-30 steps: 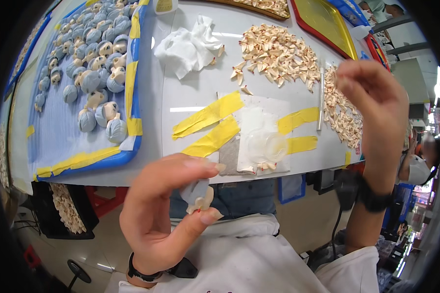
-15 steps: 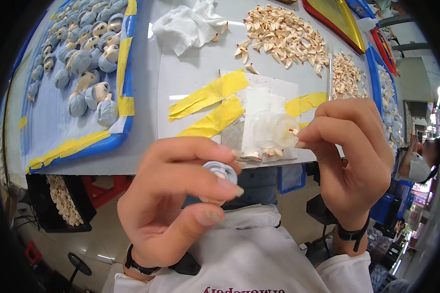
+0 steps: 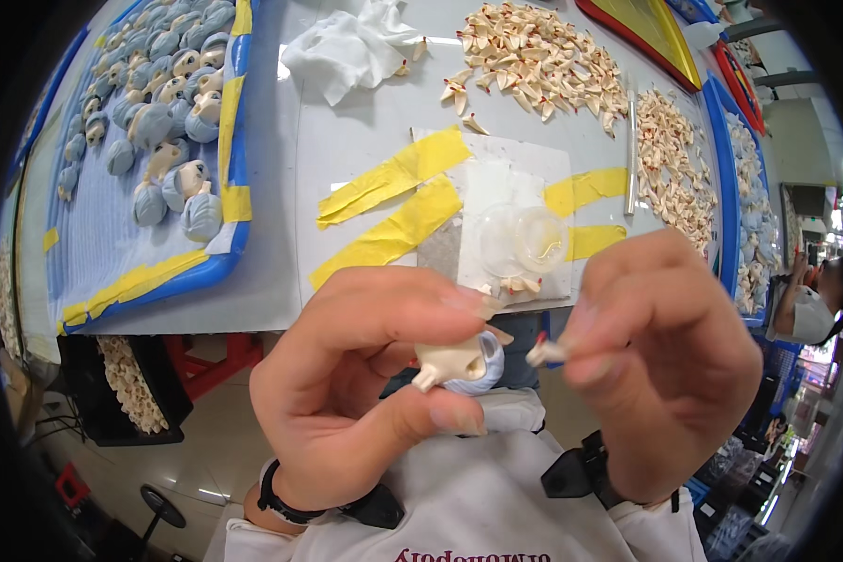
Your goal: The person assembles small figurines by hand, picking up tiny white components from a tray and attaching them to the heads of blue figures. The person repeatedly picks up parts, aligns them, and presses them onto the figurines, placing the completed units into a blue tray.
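Observation:
My left hand (image 3: 347,361) grips a small doll head (image 3: 451,365) between thumb and fingers, with pale blue hair and a cream surface. A hollow shows in its side, and a narrow stub juts out at its lower left. Close by on the right, my right hand (image 3: 660,351) pinches a tiny cream part with a red tip (image 3: 541,352), held just apart from the head. Behind the hands lies a clear round dish (image 3: 540,240) on a white pad (image 3: 492,183), with a few similar parts (image 3: 520,284) at the pad's near edge.
A blue tray (image 3: 223,267) of doll heads (image 3: 150,126) stands at left. Piles of red-tipped cream parts (image 3: 543,61) lie at the back and right, beside a crumpled white cloth (image 3: 351,51). Yellow tape (image 3: 393,178) crosses the pad. Another person (image 3: 806,304) is at far right.
My right hand has come from beside the dish down toward the doll head, carrying the red-tipped part. My left hand has shifted right and turned the head, so its hollow shows.

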Action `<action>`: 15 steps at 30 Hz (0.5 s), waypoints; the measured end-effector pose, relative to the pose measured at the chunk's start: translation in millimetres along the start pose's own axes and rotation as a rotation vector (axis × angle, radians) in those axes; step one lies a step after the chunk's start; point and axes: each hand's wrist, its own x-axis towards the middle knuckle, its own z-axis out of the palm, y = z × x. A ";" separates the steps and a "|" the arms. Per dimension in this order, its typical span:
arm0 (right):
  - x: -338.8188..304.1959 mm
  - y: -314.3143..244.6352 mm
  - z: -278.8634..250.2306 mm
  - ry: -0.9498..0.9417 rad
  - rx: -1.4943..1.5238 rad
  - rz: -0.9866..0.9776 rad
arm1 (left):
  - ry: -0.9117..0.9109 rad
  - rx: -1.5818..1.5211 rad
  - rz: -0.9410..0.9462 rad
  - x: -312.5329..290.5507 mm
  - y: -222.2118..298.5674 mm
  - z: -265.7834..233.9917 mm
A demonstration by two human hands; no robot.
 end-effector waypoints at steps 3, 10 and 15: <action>-6.1 -6.4 12.3 0.020 0.060 0.063 | -0.042 0.043 0.024 -1.0 0.6 -1.7; -6.0 -4.8 18.1 0.028 -0.082 -0.099 | -0.110 0.128 0.095 -7.7 -2.2 -16.0; -6.2 -4.1 20.1 0.014 -0.043 -0.056 | -0.149 0.254 0.231 -6.2 -4.6 -20.6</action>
